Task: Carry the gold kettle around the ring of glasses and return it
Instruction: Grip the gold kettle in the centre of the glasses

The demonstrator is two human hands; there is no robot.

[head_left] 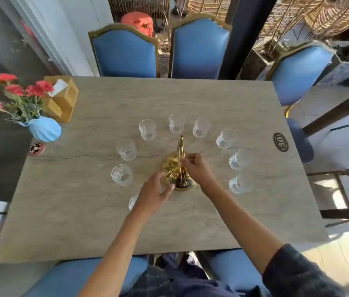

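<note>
The gold kettle (177, 170) stands on the table (83, 221) inside the ring of glasses, a little toward the near edge and right of the table's middle, its spout aimed at the far edge. The right hand (197, 168) curls its fingers round the upright wire handle at the top of the kettle and has hold of it. The left hand (155, 192) lies with relaxed, spread fingers against the kettle's near-left side and base; it steadies rather than grips, though whether the fingertips press or only brush the metal cannot be told

The risks lie in the crowding. The glass at the near left (134, 202) is half hidden under the left wrist, so a careless lift or withdrawal of that arm would likely knock it over. The long spout points toward the far glasses (176, 123), and swinging the kettle low would probably sweep one of them. The handle seems thin and hinged, so the body may tilt or swing beneath the right hand once the left lets go; any liquid inside, which cannot be seen, could then spill. The right forearm passes close to the near-right glass (241, 183) and could clip it on the circuit
</note>
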